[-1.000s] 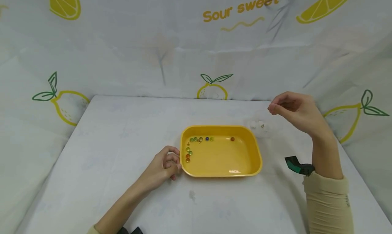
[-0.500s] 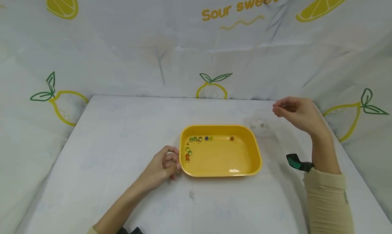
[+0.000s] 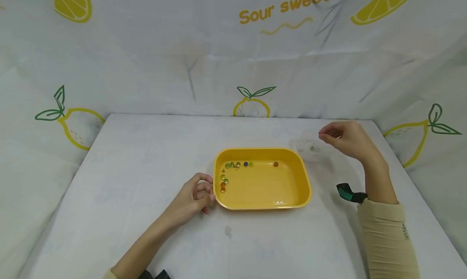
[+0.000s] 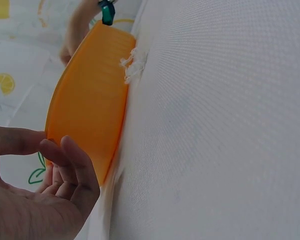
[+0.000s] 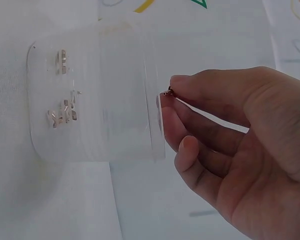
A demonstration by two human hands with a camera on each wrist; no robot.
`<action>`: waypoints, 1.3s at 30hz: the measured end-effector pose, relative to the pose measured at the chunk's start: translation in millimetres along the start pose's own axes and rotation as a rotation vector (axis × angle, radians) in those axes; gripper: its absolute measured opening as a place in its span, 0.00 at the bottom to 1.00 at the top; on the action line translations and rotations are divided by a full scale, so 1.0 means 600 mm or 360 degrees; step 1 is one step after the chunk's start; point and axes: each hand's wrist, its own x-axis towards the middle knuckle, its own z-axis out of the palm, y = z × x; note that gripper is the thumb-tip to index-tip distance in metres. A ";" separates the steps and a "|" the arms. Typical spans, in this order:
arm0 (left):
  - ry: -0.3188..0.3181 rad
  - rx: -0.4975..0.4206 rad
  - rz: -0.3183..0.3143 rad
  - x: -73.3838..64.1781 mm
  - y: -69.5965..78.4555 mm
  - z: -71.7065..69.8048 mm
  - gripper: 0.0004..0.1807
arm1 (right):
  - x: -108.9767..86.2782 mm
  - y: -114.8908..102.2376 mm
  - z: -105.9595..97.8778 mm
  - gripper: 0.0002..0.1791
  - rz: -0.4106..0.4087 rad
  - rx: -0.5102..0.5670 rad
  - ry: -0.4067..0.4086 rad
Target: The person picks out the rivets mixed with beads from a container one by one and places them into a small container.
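A yellow tray (image 3: 262,189) on the table holds several glass marbles (image 3: 223,185) and small gold-coloured bits (image 3: 237,168) along its left and far sides. My left hand (image 3: 195,196) rests against the tray's left outer wall, fingers loosely bent; one fingertip touches the rim in the left wrist view. Behind the tray's right corner, a clear plastic tub (image 5: 125,90) holds several small shiny metal pieces (image 5: 62,112). My right hand (image 3: 348,139) is raised just above its mouth. Between thumb and fingertip it pinches a tiny dark metal piece (image 5: 167,92), whose kind I cannot make out.
The white-covered table (image 3: 146,157) ends at a printed lemon curtain (image 3: 153,60) behind and at both sides. A lone brown marble (image 3: 275,164) sits toward the tray's right. A dark green strap (image 3: 350,194) hangs by the right wrist.
My right hand has drifted slightly lower, after a small shift right and back left. The left hand, tray and marbles stay as they were.
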 end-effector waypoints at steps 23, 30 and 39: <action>-0.0005 -0.0026 -0.0011 0.000 0.001 -0.001 0.26 | -0.004 -0.003 -0.002 0.11 0.0030 -0.0035 -0.0076; -0.0017 -0.0037 -0.0005 0.002 0.000 -0.002 0.26 | -0.006 -0.009 0.002 0.10 -0.0020 0.0001 -0.0026; -0.0018 -0.0020 -0.0003 0.002 -0.001 -0.002 0.26 | -0.007 -0.047 0.013 0.08 -0.0167 0.0198 0.0026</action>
